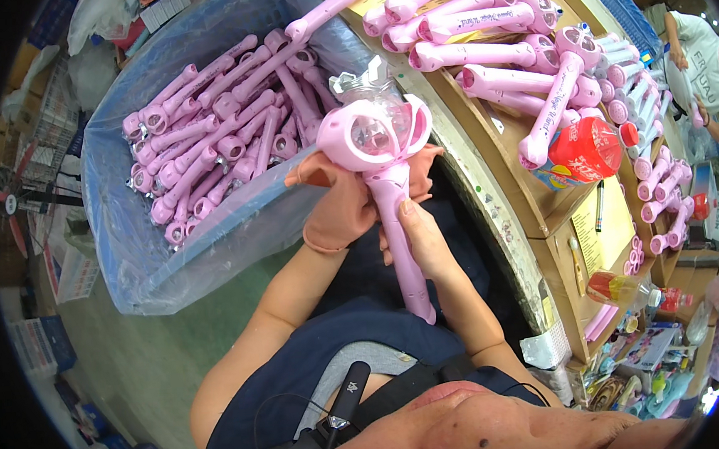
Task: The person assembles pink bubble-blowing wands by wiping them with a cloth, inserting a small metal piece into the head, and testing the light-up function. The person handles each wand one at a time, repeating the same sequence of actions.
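Note:
A pink toy wand (397,238) stands nearly upright in front of me, its round head at the top and its handle pointing down toward my chest. The head has a clear dome in an open pink frame, with a silvery crown-like piece above it. My left hand (340,211), in an orange-pink glove, closes round the wand's neck from behind; some of its fingers are hidden there. Lower down, my bare right hand (429,240) grips the handle, its thumb lying along the front.
To the left, a blue bin (114,233) lined with clear plastic holds many pink wands. More wands (481,53) lie on the cardboard-covered bench (557,248) at right, beside a red container (581,152) and a bottle (622,289). Another person (703,75) is at the far right.

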Available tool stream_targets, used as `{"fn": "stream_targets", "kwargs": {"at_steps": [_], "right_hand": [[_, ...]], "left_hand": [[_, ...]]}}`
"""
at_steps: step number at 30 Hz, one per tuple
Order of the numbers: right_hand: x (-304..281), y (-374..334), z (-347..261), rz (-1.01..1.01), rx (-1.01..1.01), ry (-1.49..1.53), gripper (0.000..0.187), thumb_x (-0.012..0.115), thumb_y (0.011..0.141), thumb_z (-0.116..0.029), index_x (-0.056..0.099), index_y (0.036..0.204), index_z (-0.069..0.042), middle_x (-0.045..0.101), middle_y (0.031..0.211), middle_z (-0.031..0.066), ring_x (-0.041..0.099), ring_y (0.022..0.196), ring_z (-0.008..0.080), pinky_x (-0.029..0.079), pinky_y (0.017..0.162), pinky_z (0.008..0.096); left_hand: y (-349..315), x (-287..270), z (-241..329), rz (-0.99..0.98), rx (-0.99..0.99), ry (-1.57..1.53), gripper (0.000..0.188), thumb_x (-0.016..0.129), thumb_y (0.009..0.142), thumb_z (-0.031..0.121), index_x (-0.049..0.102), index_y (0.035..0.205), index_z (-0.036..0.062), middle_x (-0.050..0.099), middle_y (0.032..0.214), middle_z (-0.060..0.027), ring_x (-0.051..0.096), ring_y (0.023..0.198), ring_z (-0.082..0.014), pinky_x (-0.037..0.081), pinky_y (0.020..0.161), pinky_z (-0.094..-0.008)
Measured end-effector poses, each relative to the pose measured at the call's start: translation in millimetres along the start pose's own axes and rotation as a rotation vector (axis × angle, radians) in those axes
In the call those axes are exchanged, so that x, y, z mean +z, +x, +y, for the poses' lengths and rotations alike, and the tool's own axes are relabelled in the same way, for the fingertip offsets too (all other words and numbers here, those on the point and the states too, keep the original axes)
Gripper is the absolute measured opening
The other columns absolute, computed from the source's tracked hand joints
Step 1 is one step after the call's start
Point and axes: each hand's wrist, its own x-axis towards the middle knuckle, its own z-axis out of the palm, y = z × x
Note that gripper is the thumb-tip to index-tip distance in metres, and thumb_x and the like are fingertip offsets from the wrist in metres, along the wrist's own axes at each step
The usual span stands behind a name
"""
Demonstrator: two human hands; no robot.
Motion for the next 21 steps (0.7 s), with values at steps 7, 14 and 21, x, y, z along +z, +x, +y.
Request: {"fn": "stream_targets", "kwargs": {"at_steps": [7, 14, 21], "right_hand": [[-17, 10, 5, -0.234, 0.136, 0.468, 0.062, 0.046, 0.096, -0.061, 0.056, 0.101, 0.0, 0.056, 0.067, 0.0105, 0.054, 0.048, 0.0193, 0.047, 0.046, 0.0301], [-32, 12, 17, -0.318, 0.352, 0.648, 0.066, 0.041, 0.093, -0.069, 0.055, 0.103, -0.005, 0.053, 0.065, 0.0082, 0.048, 0.045, 0.0184, 0.041, 0.044, 0.0303], [-32, 18, 28, -0.445, 0.352, 0.732, 0.073, 0.042, 0.085, -0.077, 0.051, 0.107, -0.009, 0.05, 0.064, 0.0065, 0.042, 0.042, 0.0163, 0.037, 0.043, 0.0283]], "left_hand": [[27, -8, 7, 0.236, 0.289, 0.502, 0.052, 0.079, 0.068, 0.02, 0.053, 0.105, -0.0079, 0.047, 0.108, -0.0216, 0.049, 0.091, -0.0362, 0.041, 0.088, -0.0412], [23, -2, 17, 0.067, 0.267, 1.822, 0.021, 0.059, 0.08, 0.009, 0.06, 0.095, -0.006, 0.054, 0.086, -0.0164, 0.054, 0.077, -0.0289, 0.046, 0.066, -0.0345], [20, -3, -28, 0.05, 0.337, 1.591, 0.023, 0.054, 0.091, 0.02, 0.061, 0.091, -0.0025, 0.056, 0.082, -0.0143, 0.055, 0.072, -0.0253, 0.045, 0.057, -0.0322]]}}
